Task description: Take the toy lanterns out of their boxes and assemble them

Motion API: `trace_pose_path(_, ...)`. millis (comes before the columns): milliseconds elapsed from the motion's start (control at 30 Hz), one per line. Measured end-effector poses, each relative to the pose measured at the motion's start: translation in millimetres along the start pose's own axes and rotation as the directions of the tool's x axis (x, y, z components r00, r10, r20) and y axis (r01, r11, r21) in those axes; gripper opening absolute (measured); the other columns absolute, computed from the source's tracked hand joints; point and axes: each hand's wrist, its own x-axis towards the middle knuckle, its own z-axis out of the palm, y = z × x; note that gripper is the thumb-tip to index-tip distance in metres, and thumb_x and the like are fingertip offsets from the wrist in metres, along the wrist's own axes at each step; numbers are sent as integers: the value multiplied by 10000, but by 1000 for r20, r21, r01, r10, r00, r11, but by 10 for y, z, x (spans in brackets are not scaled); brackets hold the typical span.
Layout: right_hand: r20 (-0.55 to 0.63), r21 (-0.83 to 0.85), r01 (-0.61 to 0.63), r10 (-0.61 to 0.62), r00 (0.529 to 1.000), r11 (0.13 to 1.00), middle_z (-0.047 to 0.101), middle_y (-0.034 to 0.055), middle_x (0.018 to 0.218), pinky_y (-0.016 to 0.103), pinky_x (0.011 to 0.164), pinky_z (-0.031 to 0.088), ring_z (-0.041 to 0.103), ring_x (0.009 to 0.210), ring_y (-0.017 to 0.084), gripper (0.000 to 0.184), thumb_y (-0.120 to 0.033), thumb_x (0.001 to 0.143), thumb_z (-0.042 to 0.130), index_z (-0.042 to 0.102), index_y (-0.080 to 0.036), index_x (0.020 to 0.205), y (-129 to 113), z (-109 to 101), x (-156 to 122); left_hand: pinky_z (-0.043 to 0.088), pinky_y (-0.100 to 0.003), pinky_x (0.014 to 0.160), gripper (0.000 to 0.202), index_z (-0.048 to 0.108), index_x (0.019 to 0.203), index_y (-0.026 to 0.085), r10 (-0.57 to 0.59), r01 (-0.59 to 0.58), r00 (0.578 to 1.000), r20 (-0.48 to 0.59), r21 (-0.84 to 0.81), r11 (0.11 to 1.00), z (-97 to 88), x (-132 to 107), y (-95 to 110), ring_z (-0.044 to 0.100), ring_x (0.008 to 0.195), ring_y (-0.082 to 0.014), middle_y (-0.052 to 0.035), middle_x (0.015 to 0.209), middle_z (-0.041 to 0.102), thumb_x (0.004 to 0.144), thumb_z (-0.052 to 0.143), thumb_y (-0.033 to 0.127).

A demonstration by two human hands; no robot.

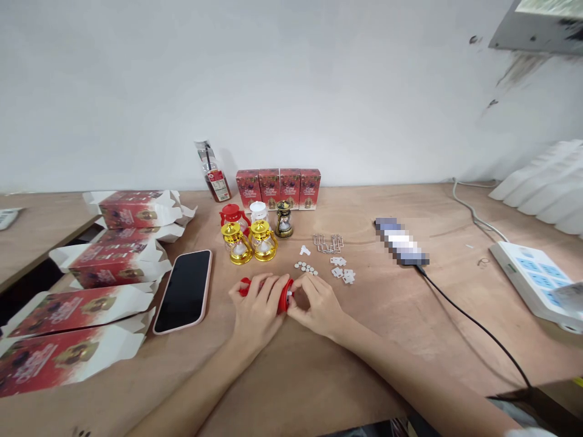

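Note:
Lying on its side just above the table is a small red lantern (285, 297), its base turned to the right. My left hand (259, 304) is wrapped round its body and hides most of it. At the base, my right hand (317, 304) is closed in a pinch, next to a small whitish bit at the opening; what the fingertips hold is hidden. Beyond my hands lie several button cells (306, 267), white plastic pieces (343, 273) and bent wire handles (328, 243). Upright lanterns stand further back: gold (263, 241), red (232, 213), white (258, 211) and bronze-black (283, 220).
Red printed boxes (277, 189) stand against the wall beside a bottle (214, 176). Open boxes (59, 352) and a phone (183, 292) lie on the left. To the right are a second phone (401, 241) on a black cable and a power strip (537, 279).

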Motion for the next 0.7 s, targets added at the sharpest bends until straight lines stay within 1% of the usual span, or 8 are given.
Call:
trace_pose_path(67,60,87,-104,99,993,991,590,32,736,280,626,461,561,662,168,39,-185,790,473,494,-195,822,-1,-8,-7,238,-390,727,244,601,1037,191,-5,5,1000,-2,10,1000,3,-3,-9,605,895,-214,-47,961,714,801,541,201)
trace_pose_path(133,121,203,-203,181,976,958,592,24,754,266,637,462,565,673,153,43,-197,807,474,501,-200,840,3,-19,-7,239,-389,726,248,601,1043,189,-7,7,1000,-2,21,1000,2,-5,-18,604,891,-215,-48,964,714,803,545,216)
trace_pose_path(233,193,367,-297,240,951,881,597,12,763,250,660,461,563,677,133,42,-205,829,481,522,-201,838,15,-37,8,239,-390,726,246,599,1047,182,-1,1,1000,-1,28,1000,-2,-4,-25,602,886,-216,-52,961,714,813,536,221)
trace_pose_path(300,245,435,-363,280,928,824,606,5,766,245,670,456,562,683,126,50,-202,828,488,538,-201,826,18,-45,26,240,-390,726,241,599,1044,178,4,-4,1000,-4,26,1000,-3,-2,-27,602,886,-217,-55,956,715,817,530,223)
trace_pose_path(400,297,475,-466,362,883,746,604,-6,729,241,644,439,552,670,124,61,-201,801,500,552,-195,768,9,-46,50,239,-390,727,238,601,1038,182,5,-5,1000,-1,27,1000,-1,2,-28,601,887,-215,-52,951,714,813,540,225)
trace_pose_path(500,310,495,-535,436,845,685,588,-16,675,241,619,420,533,634,121,70,-207,761,510,548,-189,705,-8,-35,63,237,-386,727,231,605,1033,188,9,-9,1000,4,27,1000,-3,9,-29,598,889,-215,-54,946,716,815,537,222)
trace_pose_path(600,313,503,-575,484,817,645,586,-19,660,249,629,413,526,631,124,67,-218,728,520,544,-187,673,-18,-28,74,236,-383,725,228,607,1034,191,15,-15,1000,12,21,1000,-7,16,-25,596,889,-219,-64,944,718,827,522,234)
trace_pose_path(700,309,508,-590,507,805,627,584,-20,655,255,638,409,525,636,127,58,-220,699,524,543,-187,655,-22,-29,91,235,-384,727,236,604,1042,194,9,-10,1000,8,20,1000,-4,22,-15,596,880,-215,-61,947,718,820,538,240)
